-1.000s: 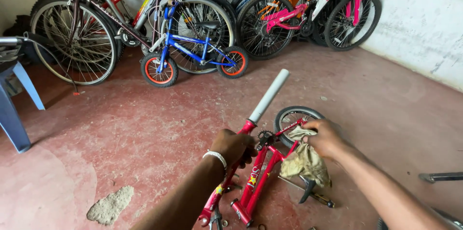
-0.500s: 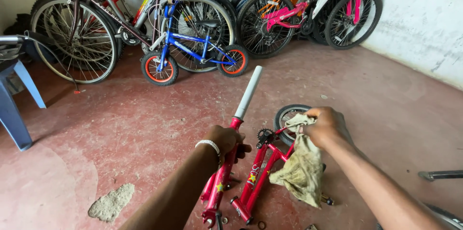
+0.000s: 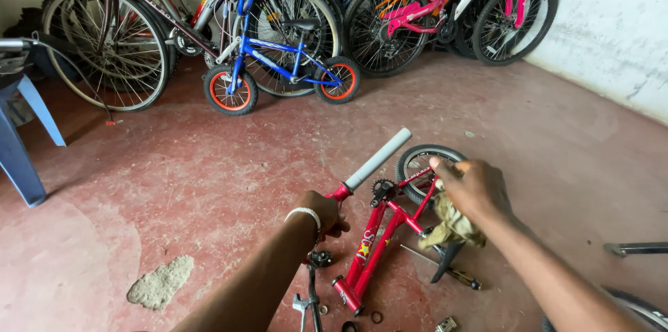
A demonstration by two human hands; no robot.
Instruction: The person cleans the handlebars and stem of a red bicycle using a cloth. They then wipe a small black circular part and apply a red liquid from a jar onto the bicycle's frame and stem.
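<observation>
Since the earlier frame, the white-tubed fork (image 3: 377,160) has been tilted lower toward two o'clock, and the dirty beige rag (image 3: 452,226) has been brought down onto the small red bicycle frame (image 3: 379,238). The frame, lying on the red concrete floor (image 3: 209,165), is grasped near the fork by the left hand (image 3: 321,212), its grip clenched. The rag is clutched by the right hand (image 3: 473,186) at the frame's three o'clock.

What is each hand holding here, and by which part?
The left hand grips the red bike frame at the tube just below its grey seat post. The right hand holds a crumpled rag, bunched at its top, against the frame.
</observation>
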